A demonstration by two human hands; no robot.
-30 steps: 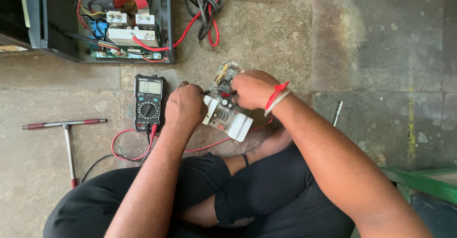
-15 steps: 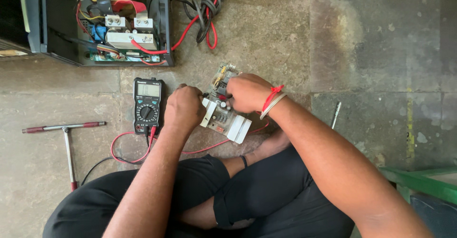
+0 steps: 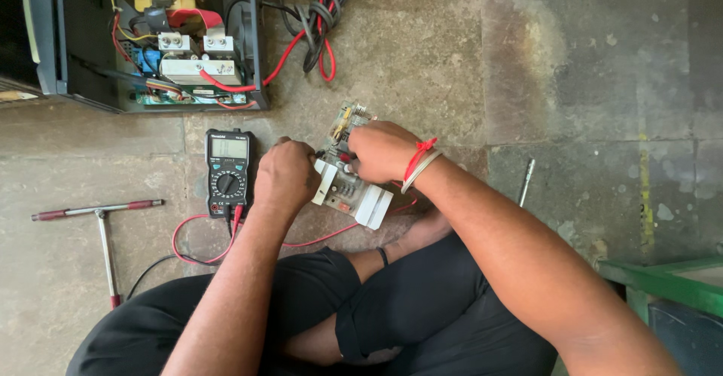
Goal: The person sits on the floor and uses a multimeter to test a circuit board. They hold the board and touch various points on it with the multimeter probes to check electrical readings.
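Observation:
A circuit board (image 3: 354, 188) with white heat-sink blocks lies on the stone floor between my hands. My left hand (image 3: 285, 176) is closed at the board's left edge, apparently gripping a probe that is hidden under the fingers. My right hand (image 3: 384, 150), with red and pale threads on the wrist, pinches a red-tipped meter probe (image 3: 343, 158) against the top of the board. A black digital multimeter (image 3: 227, 171) lies just left of my left hand, its red lead (image 3: 188, 252) and a black lead curling across the floor.
An opened black electrical unit (image 3: 181, 45) with wiring and a transformer stands at the top left. A bundle of red and black cables (image 3: 320, 26) lies beside it. A T-handle wrench (image 3: 102, 218) lies at left, a thin metal rod (image 3: 526, 182) at right, a green frame (image 3: 663, 282) at lower right.
Both hands stay on the board with only tiny shifts. The view has drifted slightly, so the opened unit shows a little more at the top.

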